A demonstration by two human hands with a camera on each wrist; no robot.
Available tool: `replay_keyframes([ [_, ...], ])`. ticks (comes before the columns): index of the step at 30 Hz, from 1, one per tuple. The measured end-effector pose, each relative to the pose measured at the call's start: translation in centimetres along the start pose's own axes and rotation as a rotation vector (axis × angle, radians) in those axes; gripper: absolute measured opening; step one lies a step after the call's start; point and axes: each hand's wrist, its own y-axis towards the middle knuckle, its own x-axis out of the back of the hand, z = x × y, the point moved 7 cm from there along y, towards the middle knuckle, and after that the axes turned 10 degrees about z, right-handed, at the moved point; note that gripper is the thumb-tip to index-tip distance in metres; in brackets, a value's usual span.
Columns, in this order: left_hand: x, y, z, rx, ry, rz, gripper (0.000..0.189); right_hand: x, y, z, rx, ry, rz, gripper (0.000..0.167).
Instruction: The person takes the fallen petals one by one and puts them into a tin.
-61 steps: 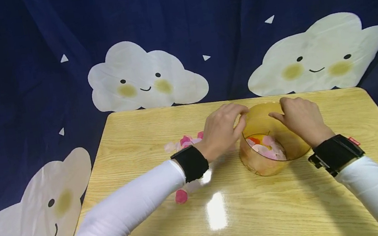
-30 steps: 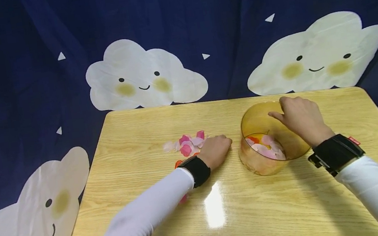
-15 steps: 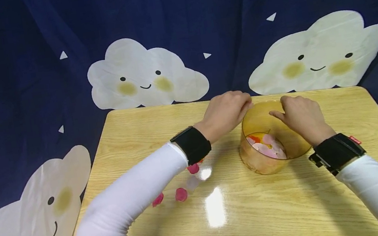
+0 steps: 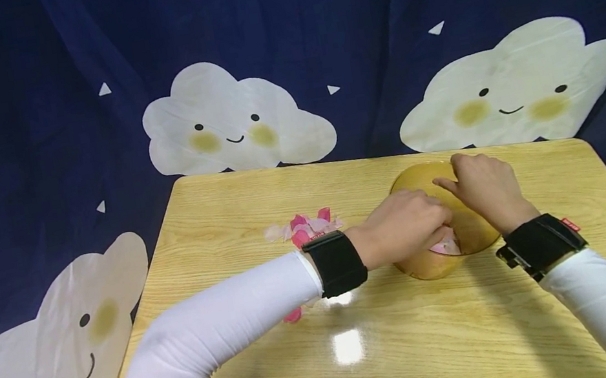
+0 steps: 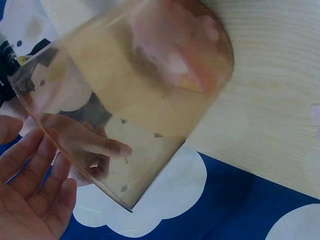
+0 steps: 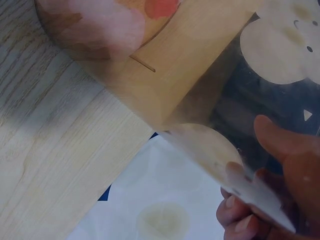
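An amber see-through bowl [image 4: 432,267] stands on the table with pink, pale and red petals [image 6: 110,25] at its bottom. My left hand [image 4: 405,223] hangs over its near left rim, hiding part of the petals in the head view. The left wrist view shows that hand's fingers [image 5: 50,195] loosely spread beside the rim, with nothing seen in them. With my right hand [image 4: 485,191] I grip the bowl's far right rim. Its thumb [image 6: 270,135] is on the inside and the other fingers are outside. More petals [image 4: 309,227] lie loose on the table, left of the bowl.
A light wood table [image 4: 246,204] carries everything. My left forearm and black wrist strap [image 4: 336,263] cover some of the loose petals. One deep pink petal [image 4: 294,315] shows below the forearm. A dark blue curtain [image 4: 347,12] with white clouds hangs behind the table.
My left hand went down to the loose petals, rose to the bowl's upper left rim, then came forward and right over its opening. My right hand keeps its grip on the rim.
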Motion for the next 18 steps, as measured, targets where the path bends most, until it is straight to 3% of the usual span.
replay_keyframes([
  [9, 0.3, -0.9, 0.1, 0.01, 0.016, -0.03, 0.025, -0.1, -0.2, -0.4, -0.005, -0.008, -0.008, 0.047],
  [15, 0.7, -3.9, 2.8, 0.076, -0.092, -0.158, 0.027, 0.0, -0.1, -0.3, -0.005, -0.008, -0.006, 0.047],
  [18, 0.3, -5.7, 4.5, 0.123, -0.185, -0.18, 0.026, 0.1, 0.0, -0.1, -0.001, -0.007, -0.006, 0.048],
])
